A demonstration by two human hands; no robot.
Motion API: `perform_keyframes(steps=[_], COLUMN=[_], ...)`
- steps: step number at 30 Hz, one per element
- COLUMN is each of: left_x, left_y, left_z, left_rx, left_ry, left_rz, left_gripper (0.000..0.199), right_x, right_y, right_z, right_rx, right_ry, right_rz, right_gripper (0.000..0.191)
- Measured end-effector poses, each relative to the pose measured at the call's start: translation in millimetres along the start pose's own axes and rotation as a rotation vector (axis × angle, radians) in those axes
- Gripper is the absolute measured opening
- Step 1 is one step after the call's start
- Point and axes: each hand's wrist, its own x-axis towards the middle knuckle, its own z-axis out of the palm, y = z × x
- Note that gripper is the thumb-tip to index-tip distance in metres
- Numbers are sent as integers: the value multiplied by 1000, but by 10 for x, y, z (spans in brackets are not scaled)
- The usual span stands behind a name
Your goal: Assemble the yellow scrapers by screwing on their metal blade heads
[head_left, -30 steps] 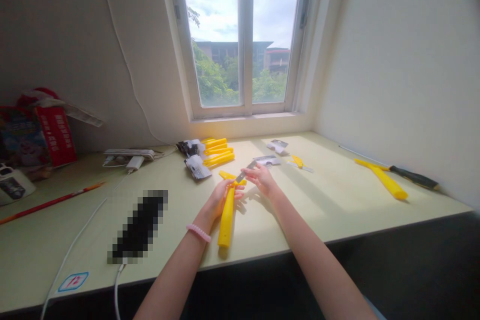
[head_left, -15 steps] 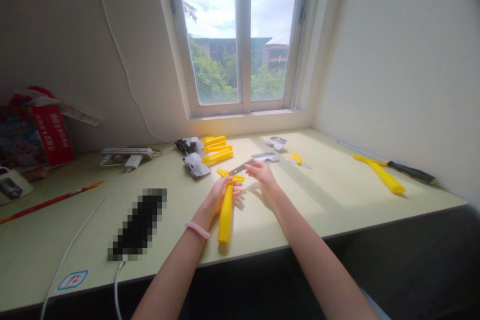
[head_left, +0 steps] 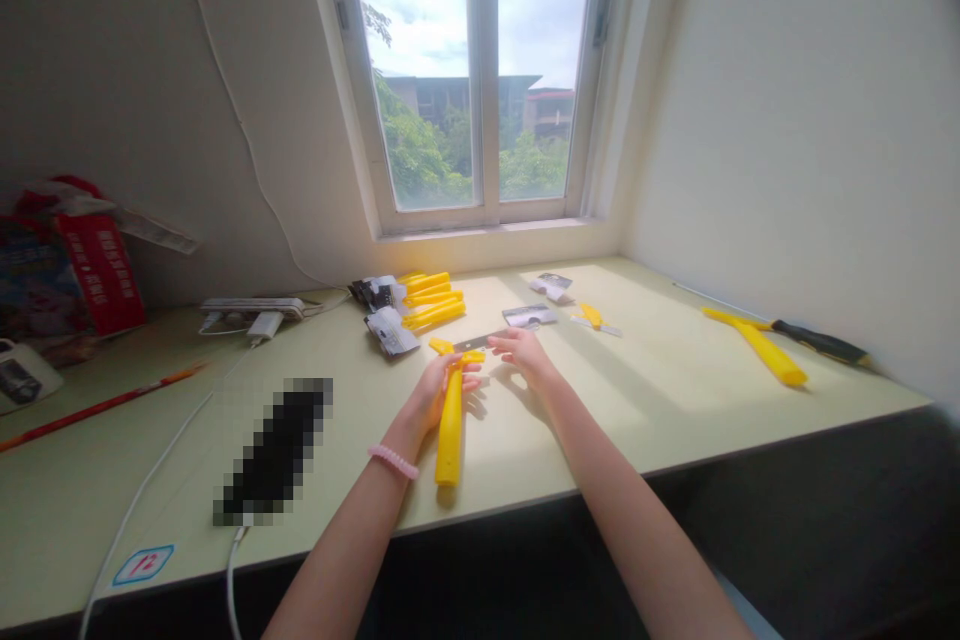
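Observation:
My left hand (head_left: 430, 392) is closed around the neck of a yellow Y-shaped scraper handle (head_left: 449, 435), whose forked head points toward the window and whose grip points toward me. In my right hand (head_left: 521, 352), a thin metal blade (head_left: 474, 344) with holes is pinched between thumb and fingers. The blade lies across just beyond the fork, its left end near the left prong. Whether it touches the fork I cannot tell. Past my hands lies a small yellow piece with a blade (head_left: 594, 318), beside grey-and-white packaging cards (head_left: 529, 316).
Several packaged yellow scrapers (head_left: 435, 305) lie at the back. On the right sit another yellow handle (head_left: 766, 350) and a black-handled screwdriver (head_left: 821, 344). A blurred-out dark device (head_left: 277, 455) on a white cable, a power strip (head_left: 255, 306) and a red stick (head_left: 112, 403) are on the left.
My right hand has come down slightly toward me, and the blade in it has turned from a steep slant to nearly level across the fork. My left hand has barely moved.

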Motion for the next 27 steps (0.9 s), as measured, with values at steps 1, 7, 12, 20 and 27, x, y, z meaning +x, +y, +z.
perform_keyframes(steps=[1,7,12,20,27], left_x=[14,87,68,-77,-272], left_y=[-7,-50,-32,57,78], left_z=[-13,-93,-75,68,167], left_rx=[-2,-22,-10,49,142], left_ry=[5,-3,16,102,150], left_rz=[-1,22,18,37,204], left_gripper=[11,18,17,21,26], right_x=[0,24,62,75,-4], right_y=[7,48,70,77,56], right_z=[-3,-6,-10,18,66], right_rx=[-16,6,35,203,95], right_ry=[-2,-55,-63,-87,-184], right_rz=[-6,-14,13,47,26], right_gripper=[8,8,9,19,21])
